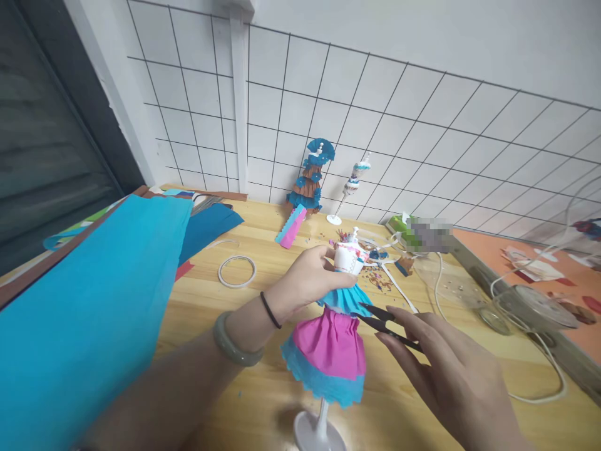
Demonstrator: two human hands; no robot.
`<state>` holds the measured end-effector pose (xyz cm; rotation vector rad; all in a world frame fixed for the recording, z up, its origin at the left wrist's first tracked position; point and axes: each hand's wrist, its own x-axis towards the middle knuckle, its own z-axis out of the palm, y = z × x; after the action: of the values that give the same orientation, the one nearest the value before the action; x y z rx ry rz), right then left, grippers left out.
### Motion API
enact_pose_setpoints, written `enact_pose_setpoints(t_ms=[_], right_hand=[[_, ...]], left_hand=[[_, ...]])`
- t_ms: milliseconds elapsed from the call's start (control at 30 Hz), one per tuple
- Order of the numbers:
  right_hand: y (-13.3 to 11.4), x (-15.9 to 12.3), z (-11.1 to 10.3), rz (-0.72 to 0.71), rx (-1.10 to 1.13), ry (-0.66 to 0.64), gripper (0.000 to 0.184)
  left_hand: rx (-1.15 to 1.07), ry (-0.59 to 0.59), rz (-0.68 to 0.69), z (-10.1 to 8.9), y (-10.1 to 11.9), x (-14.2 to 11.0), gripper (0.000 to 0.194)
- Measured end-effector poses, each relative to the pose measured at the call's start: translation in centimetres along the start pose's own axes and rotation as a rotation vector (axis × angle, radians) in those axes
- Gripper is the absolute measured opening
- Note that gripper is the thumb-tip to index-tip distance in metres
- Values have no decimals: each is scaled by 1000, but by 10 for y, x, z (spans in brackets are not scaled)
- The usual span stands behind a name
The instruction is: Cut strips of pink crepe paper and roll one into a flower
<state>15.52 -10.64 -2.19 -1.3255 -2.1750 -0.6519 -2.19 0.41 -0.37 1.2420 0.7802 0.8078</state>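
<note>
A miniature dress form (346, 260) with a white bodice stands tilted on a white stand with a round base (320, 432). Round its waist sits a pleated blue paper frill (347, 298), above a pink paper skirt (331, 344) with a scalloped blue hem. My left hand (312, 275) is wrapped round the bodice, its thumb across the front just above the frill. Dark tweezers (389, 326) are pinched in my right hand (451, 369). Their two tips are apart at the right edge of the frill; whether they grip the paper I cannot tell.
Blue paper sheets (107, 250) lie stacked at left. A white tape ring (237, 272) rests on the wooden table. Behind stand a ruffled blue and brown paper dress (310, 178) and another small dress form (352, 185). Paper scraps (379, 279) and a white cable (439, 285) lie at right.
</note>
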Motion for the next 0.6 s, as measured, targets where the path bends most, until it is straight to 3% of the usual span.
enact_pose_setpoints(t_ms=[200,600], right_hand=[[-5,9,-2,-117,-73,51,24],[-8,13,1,-186,-94,56,29]], left_hand=[[66,-6,26,0,-7,3,26],[105,-18,18,0,-12,5,31]])
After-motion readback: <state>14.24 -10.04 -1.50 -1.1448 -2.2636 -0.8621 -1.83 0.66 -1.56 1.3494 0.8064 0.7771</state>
